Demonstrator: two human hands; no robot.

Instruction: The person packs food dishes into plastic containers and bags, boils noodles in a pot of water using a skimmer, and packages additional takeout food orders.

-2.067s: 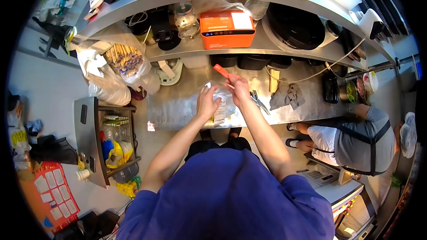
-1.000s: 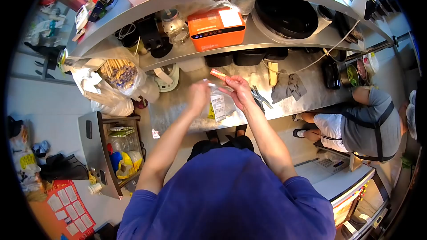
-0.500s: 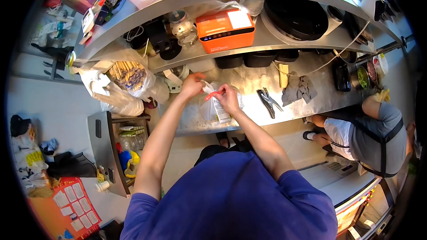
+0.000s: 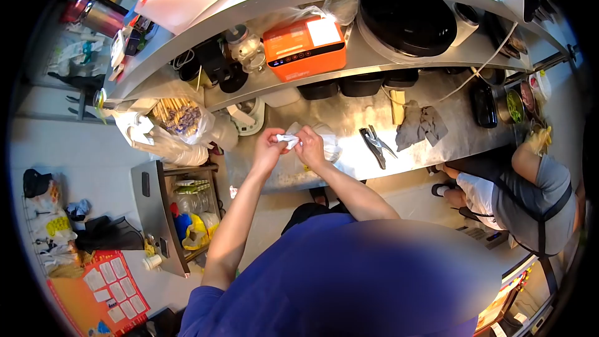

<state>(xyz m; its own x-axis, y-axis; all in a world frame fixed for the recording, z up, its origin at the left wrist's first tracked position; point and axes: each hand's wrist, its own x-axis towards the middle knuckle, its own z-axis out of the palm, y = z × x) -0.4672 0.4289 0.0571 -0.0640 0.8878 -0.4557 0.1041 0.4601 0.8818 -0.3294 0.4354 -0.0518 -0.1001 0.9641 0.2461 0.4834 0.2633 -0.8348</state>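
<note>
My left hand (image 4: 269, 150) and my right hand (image 4: 310, 148) meet over the steel table, fingers closed in a pinch. Between them is a bunched white piece (image 4: 288, 141), which looks like the gathered top of a plastic bag. The body of the translucent white plastic bag (image 4: 331, 143) shows behind and to the right of my right hand, resting on the table; its contents are hidden. Right of it lie a stapler-like black tool (image 4: 372, 148) and a pair of metal-handled pliers (image 4: 382, 141), close together. A grey cloth (image 4: 422, 127) is farther right.
A shelf with an orange box-shaped machine (image 4: 304, 50) overhangs the table (image 4: 249, 175). A white kitchen scale (image 4: 248, 117) and a bag of wooden sticks (image 4: 178, 117) stand left. Metal containers (image 4: 513, 107) are at the right end. A person in grey (image 4: 533, 200) sits at right.
My hands have come together and lower, both now pinching the white plastic. The red strip that was at my right hand and the printed slip on the bag no longer show. My view has shifted slightly.
</note>
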